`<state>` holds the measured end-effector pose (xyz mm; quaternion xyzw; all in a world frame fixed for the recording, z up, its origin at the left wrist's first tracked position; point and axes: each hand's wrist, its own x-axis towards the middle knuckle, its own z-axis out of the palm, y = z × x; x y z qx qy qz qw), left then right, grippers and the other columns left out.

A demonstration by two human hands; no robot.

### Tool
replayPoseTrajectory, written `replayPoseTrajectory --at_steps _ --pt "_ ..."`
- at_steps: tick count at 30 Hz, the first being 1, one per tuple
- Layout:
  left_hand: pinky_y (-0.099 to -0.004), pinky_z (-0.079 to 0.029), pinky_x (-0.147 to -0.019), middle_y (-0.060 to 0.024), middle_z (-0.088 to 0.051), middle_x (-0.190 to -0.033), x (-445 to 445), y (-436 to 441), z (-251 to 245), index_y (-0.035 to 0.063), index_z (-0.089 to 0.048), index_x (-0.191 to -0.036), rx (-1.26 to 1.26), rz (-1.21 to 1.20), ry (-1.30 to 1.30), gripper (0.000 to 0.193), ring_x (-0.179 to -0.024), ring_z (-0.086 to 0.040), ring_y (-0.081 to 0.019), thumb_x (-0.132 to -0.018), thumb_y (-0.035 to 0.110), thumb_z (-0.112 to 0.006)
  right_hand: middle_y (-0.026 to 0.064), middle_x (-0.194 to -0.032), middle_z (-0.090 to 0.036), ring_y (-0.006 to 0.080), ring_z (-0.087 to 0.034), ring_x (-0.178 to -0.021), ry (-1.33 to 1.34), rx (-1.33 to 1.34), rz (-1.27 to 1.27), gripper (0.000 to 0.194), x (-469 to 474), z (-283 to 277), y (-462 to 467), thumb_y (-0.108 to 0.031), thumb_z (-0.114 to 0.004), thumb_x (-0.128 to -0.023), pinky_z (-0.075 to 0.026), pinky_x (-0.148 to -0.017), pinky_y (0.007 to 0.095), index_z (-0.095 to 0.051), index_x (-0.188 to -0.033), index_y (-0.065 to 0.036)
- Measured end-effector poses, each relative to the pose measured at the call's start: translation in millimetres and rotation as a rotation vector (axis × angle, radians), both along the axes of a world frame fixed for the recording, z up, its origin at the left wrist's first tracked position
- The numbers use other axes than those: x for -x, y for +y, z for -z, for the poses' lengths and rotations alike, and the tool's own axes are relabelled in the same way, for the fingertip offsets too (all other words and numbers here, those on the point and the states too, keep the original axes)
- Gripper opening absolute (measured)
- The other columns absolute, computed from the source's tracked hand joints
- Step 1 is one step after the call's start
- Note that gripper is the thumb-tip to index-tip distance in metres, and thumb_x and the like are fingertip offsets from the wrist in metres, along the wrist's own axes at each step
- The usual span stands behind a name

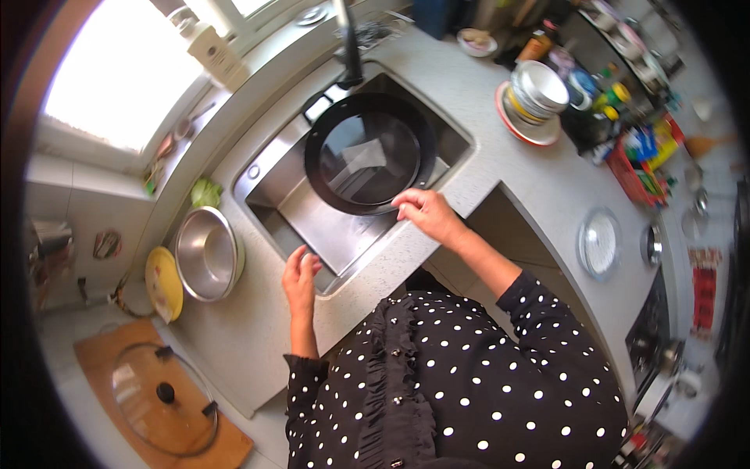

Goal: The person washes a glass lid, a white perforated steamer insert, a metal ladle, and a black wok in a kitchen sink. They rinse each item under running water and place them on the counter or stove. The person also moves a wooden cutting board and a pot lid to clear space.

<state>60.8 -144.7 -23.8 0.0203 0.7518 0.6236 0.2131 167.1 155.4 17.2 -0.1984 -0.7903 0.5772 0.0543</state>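
A black frying pan point(366, 155) sits in the stainless steel sink point(319, 220), under the black faucet point(351, 55). Its dark inside mirrors the light, and what looks like water covers the bottom. My right hand point(430, 217) is at the pan's near right rim with the fingers curled. Whether the fingertips grip the rim or only hover over it cannot be made out. Over the sink's near left corner, my left hand point(300, 278) holds nothing, its fingers loosely bent and apart from the pan.
Left of the sink stand a steel bowl point(205, 255), a yellow plate point(163, 284) and a leafy vegetable point(205, 192). A glass lid point(164, 419) lies on a wooden board point(94, 346). To the right are stacked bowls point(542, 88), a red basket point(630, 176) and a glass dish point(599, 243).
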Motion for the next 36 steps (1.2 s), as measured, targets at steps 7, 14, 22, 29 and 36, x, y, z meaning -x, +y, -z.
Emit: replayPoseTrajectory --at_steps 7,14,22,29,36 --pt "-0.0252 -0.050 -0.074 -0.0132 -0.056 -0.123 11.7 68.8 27.3 0.0011 -0.034 -0.143 0.038 -0.093 -0.062 0.059 -0.094 -0.059 -0.0120 -0.092 0.015 -0.061 0.0155 -0.103 -0.066 0.0330 -0.063 -0.098 0.100 -0.492 -0.199 0.029 125.2 93.8 57.2 -0.005 -0.059 -0.081 -0.050 -0.087 0.0393 -0.065 -0.109 -0.005" --pt "-0.0345 -0.049 -0.091 -0.0219 -0.035 -0.146 32.5 117.1 42.7 0.0081 -0.013 -0.152 -0.002 -0.100 -0.229 0.077 -0.122 -0.049 -0.0239 -0.092 0.019 -0.060 0.0138 -0.103 -0.053 0.0347 -0.057 -0.100 -0.142 -0.677 -0.560 0.035 149.4 140.5 88.1 -0.007 -0.065 -0.076 -0.047 -0.087 0.0425 -0.061 -0.110 -0.014" --pt "-0.0371 -0.044 -0.094 -0.0082 -0.038 -0.147 42.0 141.7 50.2 0.0108 -0.015 -0.152 -0.091 -0.240 -0.369 0.065 -0.123 -0.046 -0.0215 -0.099 0.032 -0.046 0.0113 -0.082 -0.064 0.0280 -0.063 -0.079 -0.338 -0.285 -1.063 0.020 127.0 112.3 82.1 -0.014 -0.069 -0.071 -0.049 -0.071 0.0395 -0.061 -0.087 -0.005" --pt "-0.0426 -0.039 -0.102 -0.0113 -0.041 -0.142 47.1 144.5 50.5 0.0116 -0.033 -0.144 -0.441 -0.362 -0.564 0.066 -0.128 -0.043 -0.0234 -0.098 0.058 -0.034 0.0029 -0.071 -0.057 0.0103 -0.054 -0.066 -0.054 0.303 -0.899 0.021 190.2 131.5 -5.8 -0.017 -0.073 -0.075 -0.046 -0.061 0.0282 -0.059 -0.082 -0.003" --pt "-0.0283 -0.029 -0.109 -0.0083 -0.033 -0.150 44.3 154.8 54.7 0.0058 -0.013 -0.152 -0.270 -0.308 -0.329 0.071 -0.133 -0.037 -0.0179 -0.089 0.001 -0.046 0.0109 -0.084 -0.056 0.0312 -0.057 -0.084 0.440 -0.598 -0.218 0.016 292.4 140.7 28.2 -0.014 -0.069 -0.072 -0.047 -0.073 0.0410 -0.061 -0.085 -0.009"
